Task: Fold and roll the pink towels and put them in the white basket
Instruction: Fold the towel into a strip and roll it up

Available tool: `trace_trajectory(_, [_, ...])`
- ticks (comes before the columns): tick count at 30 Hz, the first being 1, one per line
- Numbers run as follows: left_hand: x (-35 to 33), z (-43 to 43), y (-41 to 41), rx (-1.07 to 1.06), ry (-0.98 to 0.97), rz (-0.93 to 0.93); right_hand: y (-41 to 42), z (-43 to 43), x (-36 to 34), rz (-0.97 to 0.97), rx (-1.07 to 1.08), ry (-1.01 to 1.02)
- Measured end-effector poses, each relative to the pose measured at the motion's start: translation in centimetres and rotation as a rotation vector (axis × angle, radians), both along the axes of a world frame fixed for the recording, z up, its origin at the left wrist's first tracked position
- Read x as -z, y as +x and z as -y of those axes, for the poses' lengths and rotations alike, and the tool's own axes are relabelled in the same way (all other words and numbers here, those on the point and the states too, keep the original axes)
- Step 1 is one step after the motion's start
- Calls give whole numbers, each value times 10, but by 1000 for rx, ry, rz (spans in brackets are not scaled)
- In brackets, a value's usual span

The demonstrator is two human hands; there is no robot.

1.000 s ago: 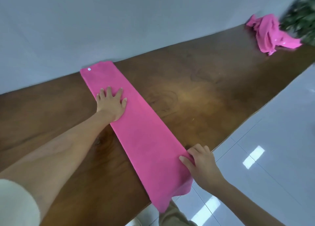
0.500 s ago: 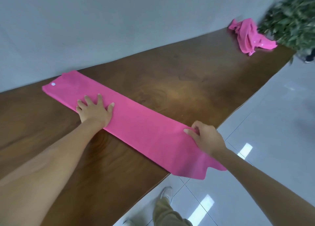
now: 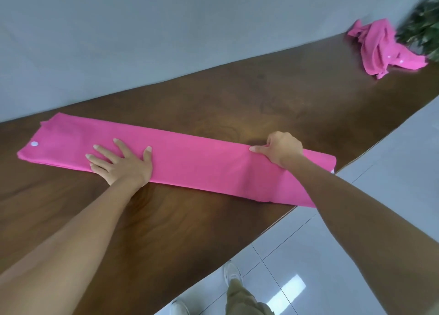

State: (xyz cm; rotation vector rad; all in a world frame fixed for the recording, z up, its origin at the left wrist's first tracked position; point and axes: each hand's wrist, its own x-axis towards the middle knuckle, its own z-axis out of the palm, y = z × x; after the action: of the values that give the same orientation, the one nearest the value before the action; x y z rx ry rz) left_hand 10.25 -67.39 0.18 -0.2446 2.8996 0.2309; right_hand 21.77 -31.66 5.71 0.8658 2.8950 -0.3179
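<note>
Fig. Folded pink towel [image 3: 190, 162], a long strip flat on the wooden table [image 3: 213, 101].
My left hand [image 3: 121, 162] presses it, fingers spread flat; my right hand [image 3: 282, 148] pinches its far edge, fingers curled. A crumpled pink towel [image 3: 384, 48] lies at the table's far end.

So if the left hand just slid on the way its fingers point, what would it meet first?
Only more of the folded pink towel it presses: the left hand points toward the towel's far left end, then bare table and, probably, the wall behind.
</note>
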Motion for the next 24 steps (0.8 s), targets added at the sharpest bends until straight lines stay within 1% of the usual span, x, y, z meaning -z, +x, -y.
trace_trajectory(5, [-4, -10, 10, -109, 2, -25, -46, -26, 10, -24, -125, 29])
trace_trajectory(7, [-5, -15, 15, -64, -2, -98, -62, -35, 15, -70, -190, 42])
trace_trajectory(9, [-7, -22, 21, 92, 17, -208, -77, -43, 20, -137, -251, 41])
trace_trajectory(11, [-9, -37, 26, 336, 61, -279, -90, -50, 24, -207, -309, 33])
trace_trajectory(13, [-14, -61, 33, 584, 108, -274, -100, -56, 28, -255, -365, 48])
trace_trajectory(15, [-19, -89, 39, 764, 140, -256, -103, -61, 29, -301, -421, 65])
trace_trajectory(18, [-19, -133, 49, 890, 186, -189, -91, -66, 24, -384, -533, 39])
trace_trajectory(19, [-18, -145, 52, 927, 189, -168, -83, -69, 22, -385, -574, 17])
trace_trajectory(22, [-16, -175, 57, 1031, 147, -96, -55, -83, 24, -283, -679, -27])
trace_trajectory(24, [-16, -187, 58, 1070, 94, -121, -37, -96, 30, -155, -720, -44])
